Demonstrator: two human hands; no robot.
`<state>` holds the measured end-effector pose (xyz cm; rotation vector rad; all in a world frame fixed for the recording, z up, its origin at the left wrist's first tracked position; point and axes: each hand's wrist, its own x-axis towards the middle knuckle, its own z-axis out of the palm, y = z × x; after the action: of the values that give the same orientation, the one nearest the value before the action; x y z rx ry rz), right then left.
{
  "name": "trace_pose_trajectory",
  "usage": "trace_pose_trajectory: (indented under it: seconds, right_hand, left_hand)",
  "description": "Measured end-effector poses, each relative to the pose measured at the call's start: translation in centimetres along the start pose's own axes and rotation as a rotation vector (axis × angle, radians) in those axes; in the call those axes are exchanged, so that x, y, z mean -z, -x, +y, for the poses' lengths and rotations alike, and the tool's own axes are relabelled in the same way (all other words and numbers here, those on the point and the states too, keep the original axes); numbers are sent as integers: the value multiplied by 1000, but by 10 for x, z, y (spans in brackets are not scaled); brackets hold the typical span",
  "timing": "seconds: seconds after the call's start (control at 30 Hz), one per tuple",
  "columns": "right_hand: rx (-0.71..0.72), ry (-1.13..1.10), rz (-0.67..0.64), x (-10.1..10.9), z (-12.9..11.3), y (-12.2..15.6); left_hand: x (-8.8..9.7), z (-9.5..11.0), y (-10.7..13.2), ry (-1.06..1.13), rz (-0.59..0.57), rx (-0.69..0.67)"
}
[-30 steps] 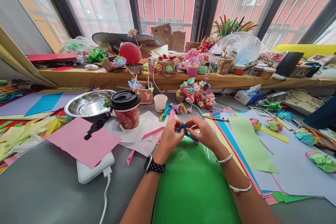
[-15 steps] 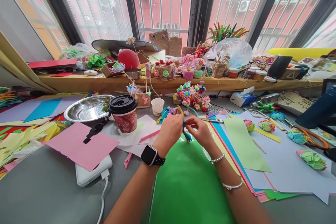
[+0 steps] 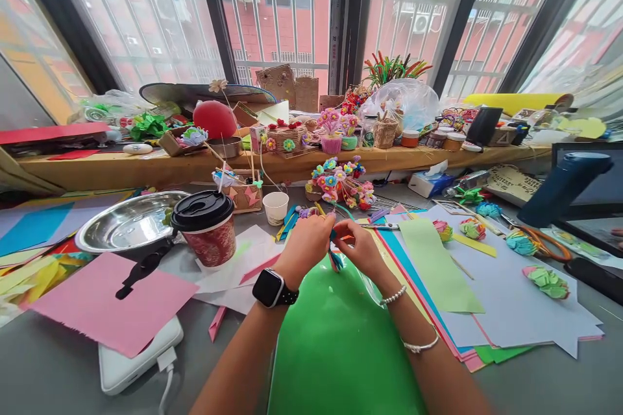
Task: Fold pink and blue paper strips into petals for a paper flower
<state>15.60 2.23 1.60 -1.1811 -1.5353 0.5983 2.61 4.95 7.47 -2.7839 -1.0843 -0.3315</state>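
My left hand [image 3: 309, 243], with a black watch on its wrist, is closed on a small dark-blue and pink piece [image 3: 335, 262] that looks like folded paper. The fingers hide most of it; its pointed ends hang below them. From the right, my right hand [image 3: 360, 248] pinches at the same piece with thumb and fingertips. A thin teal strip [image 3: 344, 209] curves up behind the fingers, and whether it joins the piece I cannot tell. Both hands are above the far end of a large glossy green surface [image 3: 341, 343].
Left are a lidded paper cup [image 3: 209, 240], a steel bowl [image 3: 126, 224], pink paper [image 3: 111, 301] and a white power bank [image 3: 141, 356]. Stacked paper [image 3: 525, 318] with crumpled paper balls lies right, near scissors [image 3: 382, 226]. A white cup [image 3: 276, 207] and yarn flowers [image 3: 335, 181] stand ahead.
The view has shifted right, so the surroundings appear further left. Both hands remain together at the blue piece, with a small shift of the fingers.
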Motion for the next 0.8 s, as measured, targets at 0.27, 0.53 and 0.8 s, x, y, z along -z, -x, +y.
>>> trace_pose_trajectory:
  seconds: [0.27,0.53,0.8]
  right_hand:
    - [-32,-83,-84,5,-2,1]
    - [-59,-45,-104,4,-6,2]
    - [30,110,-19,-1,-4,2]
  left_hand:
    - [5,-5,3,140,-38,22]
    - [-12,-15,7,264,-6,27]
    - [-13,-13,5,317,-25,64]
